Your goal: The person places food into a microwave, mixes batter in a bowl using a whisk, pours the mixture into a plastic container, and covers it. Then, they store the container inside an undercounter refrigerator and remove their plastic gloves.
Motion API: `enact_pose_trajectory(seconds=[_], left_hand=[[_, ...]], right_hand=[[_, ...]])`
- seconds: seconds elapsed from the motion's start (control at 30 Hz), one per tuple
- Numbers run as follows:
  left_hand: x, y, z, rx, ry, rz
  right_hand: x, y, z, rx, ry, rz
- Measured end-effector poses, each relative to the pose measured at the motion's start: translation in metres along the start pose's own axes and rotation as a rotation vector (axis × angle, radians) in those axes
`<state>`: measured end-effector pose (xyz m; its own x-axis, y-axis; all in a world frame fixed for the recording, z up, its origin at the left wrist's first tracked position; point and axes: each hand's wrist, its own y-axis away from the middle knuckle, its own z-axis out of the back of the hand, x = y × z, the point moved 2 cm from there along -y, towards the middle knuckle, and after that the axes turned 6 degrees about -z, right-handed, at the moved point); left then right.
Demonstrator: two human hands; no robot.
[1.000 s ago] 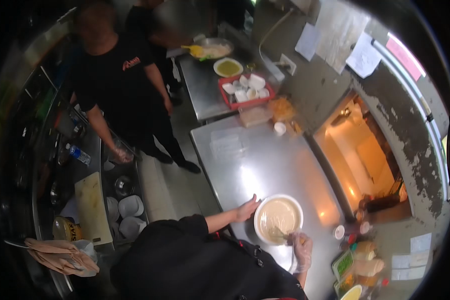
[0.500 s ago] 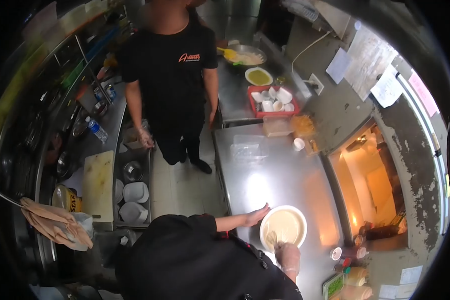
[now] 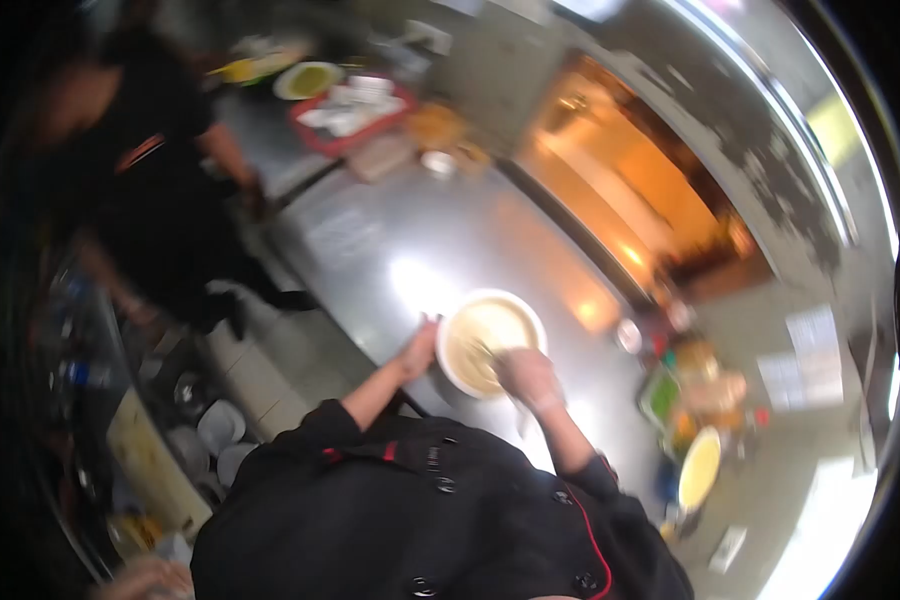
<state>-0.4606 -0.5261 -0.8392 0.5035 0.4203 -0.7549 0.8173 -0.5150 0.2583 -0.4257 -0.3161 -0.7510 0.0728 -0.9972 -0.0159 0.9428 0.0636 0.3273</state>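
Beige liquid (image 3: 488, 322) is lying in a white bowl (image 3: 491, 294), left hand (image 3: 419, 352) loosely spread against its side, right hand (image 3: 527, 377) gripping a whisk (image 3: 485, 350).

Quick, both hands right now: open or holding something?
Left hand: open, at the side of the bowl; contact unclear.
Right hand: closed, holding a whisk.

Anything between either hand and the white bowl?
Nothing visible. The left hand is right by the white bowl's side, contact too blurred to tell. The right hand is at the opposite rim, holding a utensil in the pale mixture.
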Motion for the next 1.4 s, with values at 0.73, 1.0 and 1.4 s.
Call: enact_pose_trajectory(seconds=[0.73,1.0,1.4], left_hand=[[0.001,-0.006,0.013,0.001,-0.093,0.066],[0.000,-0.006,0.010,0.027,-0.084,0.020],[0.005,-0.010,0.014,0.018,-0.080,0.048]], right_hand=[[0.018,0.012,0.040,-0.024,-0.162,-0.019],[0.016,0.023,0.048,0.177,-0.041,-0.028],[0.017,0.009,0.060,0.107,-0.025,0.030]])
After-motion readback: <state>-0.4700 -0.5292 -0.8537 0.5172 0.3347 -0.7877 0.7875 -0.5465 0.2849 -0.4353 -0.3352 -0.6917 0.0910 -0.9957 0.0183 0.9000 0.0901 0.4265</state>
